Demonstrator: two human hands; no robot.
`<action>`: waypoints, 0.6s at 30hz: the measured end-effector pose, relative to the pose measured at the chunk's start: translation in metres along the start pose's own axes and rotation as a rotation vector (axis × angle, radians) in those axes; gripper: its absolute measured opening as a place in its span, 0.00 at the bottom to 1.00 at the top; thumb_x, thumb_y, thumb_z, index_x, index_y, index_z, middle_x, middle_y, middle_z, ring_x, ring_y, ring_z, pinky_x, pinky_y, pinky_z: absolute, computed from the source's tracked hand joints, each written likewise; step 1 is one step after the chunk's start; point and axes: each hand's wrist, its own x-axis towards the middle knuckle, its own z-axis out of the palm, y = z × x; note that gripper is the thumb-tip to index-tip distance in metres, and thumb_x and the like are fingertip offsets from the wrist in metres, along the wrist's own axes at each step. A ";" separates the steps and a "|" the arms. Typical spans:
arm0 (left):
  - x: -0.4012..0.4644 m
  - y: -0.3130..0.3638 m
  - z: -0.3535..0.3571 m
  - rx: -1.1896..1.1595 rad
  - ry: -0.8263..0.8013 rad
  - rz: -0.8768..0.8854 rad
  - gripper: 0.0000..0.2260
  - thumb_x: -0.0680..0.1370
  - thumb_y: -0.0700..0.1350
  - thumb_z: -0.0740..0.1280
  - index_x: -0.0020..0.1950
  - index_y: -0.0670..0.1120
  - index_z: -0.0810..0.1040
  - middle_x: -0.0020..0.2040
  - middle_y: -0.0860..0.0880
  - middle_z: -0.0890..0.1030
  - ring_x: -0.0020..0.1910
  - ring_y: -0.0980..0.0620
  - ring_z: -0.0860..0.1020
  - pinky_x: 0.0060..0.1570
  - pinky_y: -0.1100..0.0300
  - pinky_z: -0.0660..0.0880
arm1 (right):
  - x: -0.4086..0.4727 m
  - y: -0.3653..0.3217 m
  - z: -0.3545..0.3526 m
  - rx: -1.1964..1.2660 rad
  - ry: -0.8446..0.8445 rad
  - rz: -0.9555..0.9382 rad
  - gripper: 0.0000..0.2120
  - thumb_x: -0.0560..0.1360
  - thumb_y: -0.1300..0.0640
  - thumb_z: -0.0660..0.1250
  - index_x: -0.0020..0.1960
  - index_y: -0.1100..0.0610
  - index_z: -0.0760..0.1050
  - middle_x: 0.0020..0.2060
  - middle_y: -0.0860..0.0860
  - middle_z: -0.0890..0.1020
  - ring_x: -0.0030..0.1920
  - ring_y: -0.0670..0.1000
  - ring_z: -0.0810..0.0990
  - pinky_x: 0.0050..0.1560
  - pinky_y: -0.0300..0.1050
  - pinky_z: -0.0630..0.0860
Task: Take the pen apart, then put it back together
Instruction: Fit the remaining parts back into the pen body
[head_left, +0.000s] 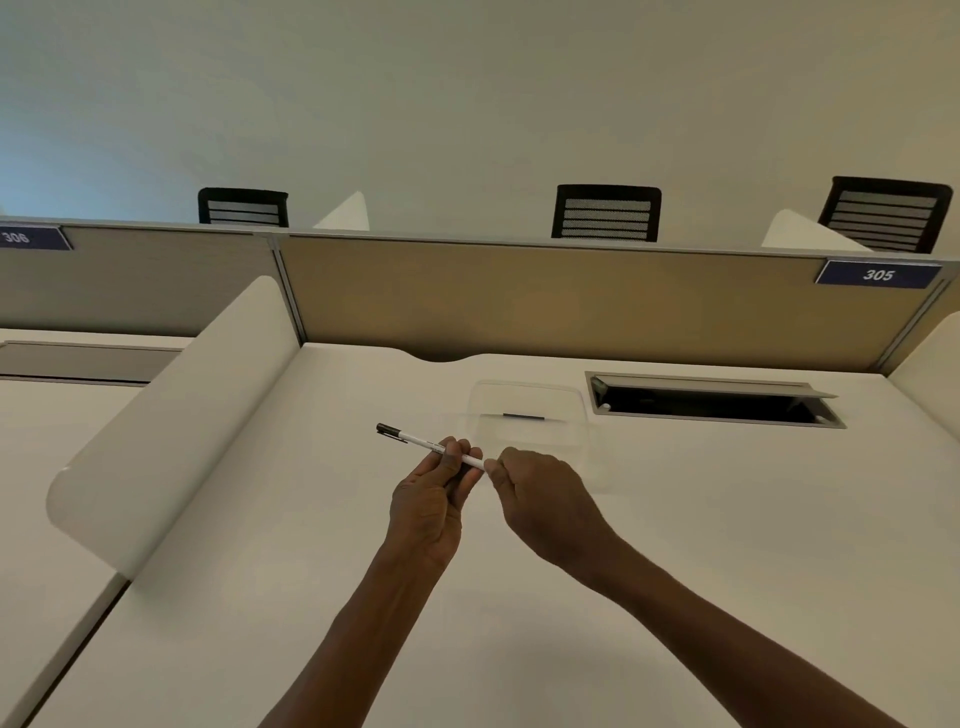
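A slim white pen (422, 440) with a black cap at its far left end is held above the white desk (675, 519), slanting down to the right. My left hand (431, 504) grips the white barrel near its middle. My right hand (540, 499) pinches the pen's right end between thumb and fingers, and that tip is hidden inside the pinch. Both hands hover over the middle of the desk.
A clear plastic box (530, 415) with a small dark piece inside stands just behind my hands. An open cable hatch (711, 402) is sunk in the desk at the back right. A curved white divider (171, 415) rises on the left and a tan partition (571, 301) closes the back.
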 end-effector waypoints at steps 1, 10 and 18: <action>0.000 0.001 -0.001 -0.004 0.005 0.001 0.07 0.78 0.38 0.66 0.51 0.36 0.80 0.40 0.43 0.86 0.40 0.49 0.86 0.35 0.61 0.81 | 0.000 0.003 0.000 -0.091 0.010 -0.086 0.17 0.82 0.48 0.53 0.39 0.56 0.68 0.31 0.49 0.74 0.28 0.52 0.70 0.29 0.46 0.67; -0.003 0.001 -0.002 -0.064 0.017 -0.021 0.06 0.78 0.38 0.66 0.51 0.36 0.80 0.39 0.43 0.85 0.39 0.49 0.86 0.35 0.61 0.81 | 0.002 0.000 0.009 0.091 0.106 -0.112 0.18 0.81 0.54 0.59 0.34 0.57 0.68 0.25 0.52 0.73 0.25 0.53 0.67 0.27 0.50 0.64; -0.006 -0.004 -0.001 -0.072 0.040 -0.039 0.06 0.78 0.37 0.66 0.48 0.35 0.80 0.37 0.44 0.85 0.38 0.49 0.85 0.34 0.61 0.81 | 0.001 -0.020 0.008 1.022 -0.065 0.659 0.19 0.80 0.54 0.59 0.31 0.57 0.71 0.20 0.47 0.64 0.19 0.45 0.58 0.22 0.37 0.57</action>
